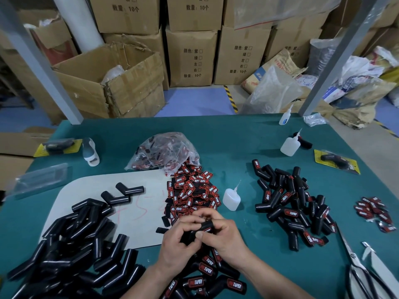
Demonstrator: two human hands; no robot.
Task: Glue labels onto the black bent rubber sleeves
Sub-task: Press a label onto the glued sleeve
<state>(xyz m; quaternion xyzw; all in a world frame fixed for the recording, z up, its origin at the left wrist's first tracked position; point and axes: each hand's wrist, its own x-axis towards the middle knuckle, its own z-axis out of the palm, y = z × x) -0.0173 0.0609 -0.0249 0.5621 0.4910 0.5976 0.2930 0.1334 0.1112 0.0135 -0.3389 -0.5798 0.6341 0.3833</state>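
The left hand and right hand both curl round one sleeve, held over the near middle of the table, with a thumb by its label. The sleeve looks light, soft and smooth, so it is best pinched by its straight legs, clear of wet glue.

Teal-covered bench up front, blue floor beyond it, brown cardboard boxes stacked across the back, one torn open box at left, grey posts rising at both far corners
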